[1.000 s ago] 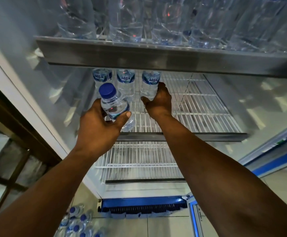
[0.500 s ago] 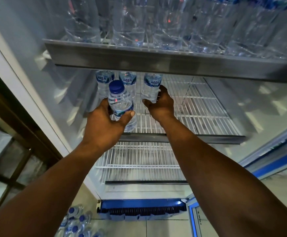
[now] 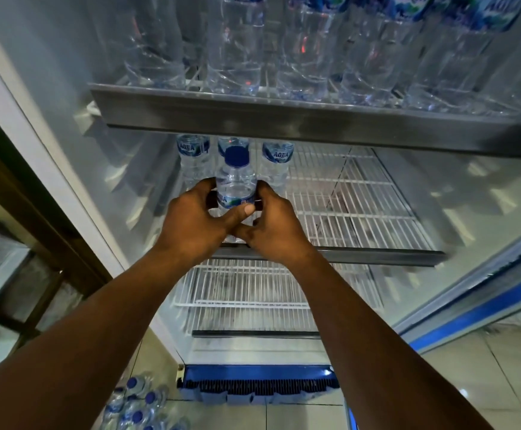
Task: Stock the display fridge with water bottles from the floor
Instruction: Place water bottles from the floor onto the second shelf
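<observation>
From the head view, my left grip (image 3: 197, 218) is wrapped round the small water bottle (image 3: 236, 184), thumb laid across its label band. My right grip (image 3: 276, 225) closes on the bottle's other side. Its fingertips are hidden behind the plastic, so I take it as a clasp, not a mere touch.

The bottle stands upright over the middle wire shelf (image 3: 361, 206), near its left front. It is just in front of the back row of bottles (image 3: 192, 153), with its blue cap (image 3: 236, 156) covering the middle one. My hands hide its base, so I cannot tell whether it is resting on the wires.

Above, the upper shelf (image 3: 284, 122) is packed with large bottles (image 3: 234, 57). Below me, more small bottles on the floor (image 3: 138, 408) wait beside the fridge.

I judge the bottle full, so it has some weight for its size but is easy for one hand. The clear wall is thin and will dent under a hard squeeze, and it looks smooth enough to slip. The label band at the waist is the best hold, low enough to steer the base. On wire rungs a narrow base may rock, so I would seat it flat before I let go.
</observation>
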Available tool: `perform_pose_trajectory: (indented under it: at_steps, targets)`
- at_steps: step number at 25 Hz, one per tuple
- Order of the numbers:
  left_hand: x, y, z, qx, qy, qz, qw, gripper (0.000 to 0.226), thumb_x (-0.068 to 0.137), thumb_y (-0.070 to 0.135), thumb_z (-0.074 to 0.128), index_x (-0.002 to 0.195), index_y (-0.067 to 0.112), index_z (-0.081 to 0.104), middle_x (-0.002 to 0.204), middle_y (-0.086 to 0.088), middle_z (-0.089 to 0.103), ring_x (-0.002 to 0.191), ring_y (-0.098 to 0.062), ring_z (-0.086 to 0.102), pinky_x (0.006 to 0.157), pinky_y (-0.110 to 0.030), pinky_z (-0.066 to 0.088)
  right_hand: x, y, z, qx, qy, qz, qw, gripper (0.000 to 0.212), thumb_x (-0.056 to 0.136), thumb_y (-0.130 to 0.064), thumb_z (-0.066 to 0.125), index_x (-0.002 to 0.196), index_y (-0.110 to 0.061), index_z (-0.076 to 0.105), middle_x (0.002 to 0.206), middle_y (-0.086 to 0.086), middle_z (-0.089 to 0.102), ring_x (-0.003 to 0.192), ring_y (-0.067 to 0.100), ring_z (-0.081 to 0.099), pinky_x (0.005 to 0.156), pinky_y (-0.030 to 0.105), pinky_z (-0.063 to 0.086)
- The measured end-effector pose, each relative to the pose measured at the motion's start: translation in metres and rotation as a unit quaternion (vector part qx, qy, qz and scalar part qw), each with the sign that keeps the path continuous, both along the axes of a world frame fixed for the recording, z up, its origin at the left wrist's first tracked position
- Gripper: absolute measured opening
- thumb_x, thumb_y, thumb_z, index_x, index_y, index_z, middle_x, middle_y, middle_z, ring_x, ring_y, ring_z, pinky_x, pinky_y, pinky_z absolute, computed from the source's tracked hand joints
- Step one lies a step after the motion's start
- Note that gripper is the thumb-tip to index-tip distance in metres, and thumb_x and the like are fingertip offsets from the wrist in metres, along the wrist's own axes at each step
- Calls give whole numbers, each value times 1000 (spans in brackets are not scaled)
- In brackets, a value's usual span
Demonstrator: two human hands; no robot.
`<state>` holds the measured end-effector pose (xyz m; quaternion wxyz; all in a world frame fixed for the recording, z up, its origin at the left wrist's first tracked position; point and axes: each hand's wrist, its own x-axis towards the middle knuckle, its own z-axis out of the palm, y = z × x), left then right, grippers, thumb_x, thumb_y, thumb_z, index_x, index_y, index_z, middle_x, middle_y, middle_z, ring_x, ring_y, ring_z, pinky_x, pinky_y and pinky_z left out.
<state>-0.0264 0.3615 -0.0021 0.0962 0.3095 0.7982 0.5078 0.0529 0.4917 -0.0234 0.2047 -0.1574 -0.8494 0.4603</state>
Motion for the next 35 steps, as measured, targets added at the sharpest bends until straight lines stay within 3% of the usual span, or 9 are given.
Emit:
perform_pose_trajectory:
  at_steps: [2,6,9,11,15,20,23,28,35]
  targets:
    - [2,-2,-6,-31,22,4,999,72,76,60,69,136,24,52,122,2,67,112,-13,63,97,-38,52,10,11,-4,-17,9,-31,999,72,73,-22,86,131,-27,44,113,-16,63,100,1,62,86,25,56]
    - [4,-1,-25,-184,134,-19,973,54,96,46,53,142,18,47,144,-6,52,128,-27,51,104,-38,42,32,55,-7,-7,-1,-137,991,63,77,-8,81,123,-21,41,103,-20,55,88,-11,57,72,1,44]
    - [5,5,-32,-255,151,-12,955,51,97,46,49,142,22,46,147,-2,46,125,-29,53,99,-42,47,34,88,-3,-16,-4,-196,980,64,78,-6,78,127,-17,37,121,-6,54,112,15,59,88,20,46]
    - [5,9,-35,-282,158,-2,946,49,97,46,46,140,23,47,147,-1,44,122,-30,55,95,-44,49,31,101,1,16,-38,-200,979,68,82,-12,76,136,-14,33,123,-4,51,112,12,52,89,23,41]
    - [3,12,-40,-311,171,-4,935,46,98,45,40,139,24,49,149,1,40,123,-29,54,94,-42,48,23,109,4,-1,-54,-196,979,75,82,-15,75,141,-17,30,131,1,53,112,17,54,86,23,40]
    - [-2,10,-44,-323,176,-11,930,47,98,48,38,138,24,49,150,1,40,123,-28,54,95,-43,48,9,109,-8,38,-56,-282,957,85,67,-44,87,134,-20,42,128,6,50,108,15,52,90,25,45]
    - [-3,10,-46,-317,188,-12,930,47,98,47,39,137,23,51,148,0,42,121,-28,56,94,-42,49,1,115,-13,46,-19,-307,950,73,65,-39,88,124,-17,51,120,6,63,106,23,64,90,36,55]
    - [-1,7,-48,-324,253,-12,912,61,92,49,26,129,16,60,141,-9,53,124,-30,54,107,-46,36,-3,112,-14,81,12,-314,946,61,71,-33,87,119,-10,57,116,6,69,102,23,66,79,23,47]
    - [2,5,-50,-339,266,-11,903,67,89,50,17,133,19,57,147,-7,48,135,-25,44,116,-50,24,-9,113,-21,112,34,-309,944,61,73,-34,84,121,-7,58,119,8,68,107,25,65,85,23,48]
